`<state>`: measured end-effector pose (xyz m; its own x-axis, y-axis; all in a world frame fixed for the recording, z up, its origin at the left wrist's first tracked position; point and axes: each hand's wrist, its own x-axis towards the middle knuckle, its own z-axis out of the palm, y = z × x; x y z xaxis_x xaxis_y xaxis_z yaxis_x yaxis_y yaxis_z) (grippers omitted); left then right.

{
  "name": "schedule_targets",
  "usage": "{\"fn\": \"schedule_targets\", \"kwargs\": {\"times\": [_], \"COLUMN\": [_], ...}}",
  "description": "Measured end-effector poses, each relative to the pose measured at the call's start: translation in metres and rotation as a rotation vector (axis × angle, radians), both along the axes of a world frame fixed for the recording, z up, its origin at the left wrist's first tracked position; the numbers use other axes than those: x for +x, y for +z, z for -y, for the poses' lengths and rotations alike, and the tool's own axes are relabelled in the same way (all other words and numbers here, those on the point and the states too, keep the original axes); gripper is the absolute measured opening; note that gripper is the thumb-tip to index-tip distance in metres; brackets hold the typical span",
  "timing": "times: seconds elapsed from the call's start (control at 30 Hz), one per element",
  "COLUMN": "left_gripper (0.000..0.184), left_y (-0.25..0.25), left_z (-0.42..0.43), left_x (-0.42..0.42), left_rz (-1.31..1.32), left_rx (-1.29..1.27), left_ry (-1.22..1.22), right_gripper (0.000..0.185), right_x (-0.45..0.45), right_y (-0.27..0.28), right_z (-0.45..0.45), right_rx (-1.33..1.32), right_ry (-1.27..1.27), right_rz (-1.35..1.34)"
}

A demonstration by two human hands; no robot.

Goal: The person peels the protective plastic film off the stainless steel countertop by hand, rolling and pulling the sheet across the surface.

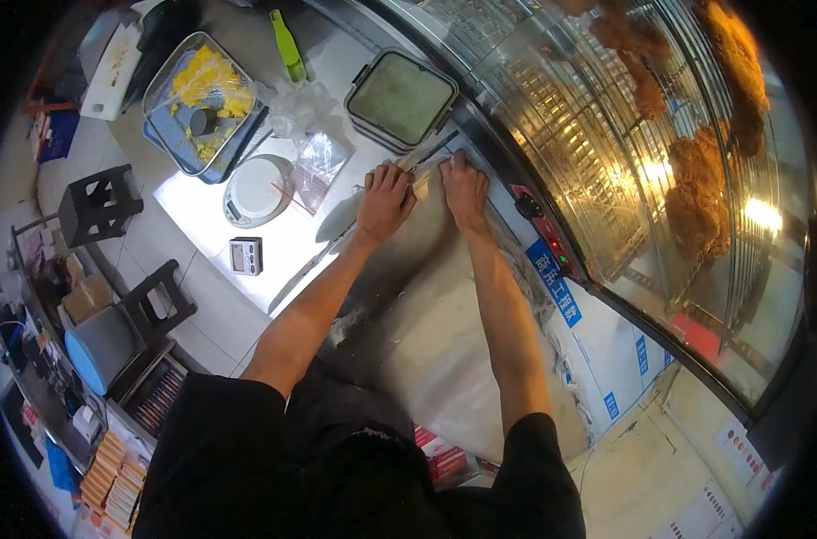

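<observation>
A large pale panel (pixel 444 332) covered in wrinkled plastic film stretches from my body to the far end of the counter. At its far edge, my left hand (pixel 388 202) is closed, with its fingers curled over the rim. Close by on the right, my right hand (pixel 467 190) is also closed at the same edge; its fingertips are partly hidden. Bunched film runs along the panel's right side. Beyond both hands stands a lidded square container (pixel 402 99). To the left of my left hand lie a clear plastic bag (pixel 318 162) and a round white kitchen scale (pixel 257 190).
A glass warming cabinet (pixel 606 135) with fried chicken (pixel 698 189) on racks borders the right. On the white counter are a small timer (pixel 246 256), a green scoop (pixel 288 47) and a basket (pixel 152 112) of yellow food. Black stools (pixel 100 205) stand on the floor at left.
</observation>
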<state>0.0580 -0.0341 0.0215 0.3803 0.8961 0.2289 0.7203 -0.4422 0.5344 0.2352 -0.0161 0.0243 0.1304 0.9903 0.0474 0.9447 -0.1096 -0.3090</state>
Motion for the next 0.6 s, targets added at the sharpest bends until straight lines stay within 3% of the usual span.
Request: {"fn": "schedule_targets", "kwargs": {"times": [0.13,0.2,0.27,0.33,0.37,0.4,0.43,0.47,0.53,0.6], "left_gripper": [0.024,0.025,0.028,0.034,0.033,0.036,0.034,0.037,0.038,0.038], "left_y": [0.003,0.002,-0.001,-0.015,-0.014,-0.023,-0.037,-0.015,0.016,0.016], "left_z": [-0.001,0.001,0.0,0.001,0.002,0.002,0.003,0.004,0.001,0.002], "left_x": [0.001,0.002,0.003,0.004,0.001,0.006,0.004,0.005,0.001,0.002], "left_rz": [0.0,-0.014,0.014,0.081,0.09,0.11,-0.079,-0.199,-0.082,-0.077], "left_rx": [0.0,0.015,-0.03,-0.096,-0.144,-0.02,-0.129,-0.011,-0.094,-0.067], "left_ry": [-0.009,-0.002,-0.023,-0.047,-0.085,-0.013,-0.078,-0.065,-0.047,-0.036], "right_gripper": [0.023,0.024,0.032,0.029,0.025,0.02,0.017,0.017,0.012,0.011], "right_x": [0.01,0.01,0.019,0.03,0.04,0.042,0.043,0.034,0.025,0.019], "right_y": [0.014,0.03,0.011,0.012,-0.015,-0.013,-0.011,0.012,-0.002,0.001], "right_z": [-0.006,-0.008,-0.006,-0.01,-0.011,-0.014,-0.018,-0.022,-0.025,-0.024], "right_rx": [-0.008,0.027,-0.008,-0.164,-0.154,-0.116,-0.078,0.079,-0.078,0.08], "right_ry": [0.046,0.28,0.361,0.307,0.331,0.374,0.417,0.566,0.564,0.599], "right_rz": [-0.034,-0.031,0.036,-0.096,0.007,0.003,0.0,0.178,0.245,0.36]}}
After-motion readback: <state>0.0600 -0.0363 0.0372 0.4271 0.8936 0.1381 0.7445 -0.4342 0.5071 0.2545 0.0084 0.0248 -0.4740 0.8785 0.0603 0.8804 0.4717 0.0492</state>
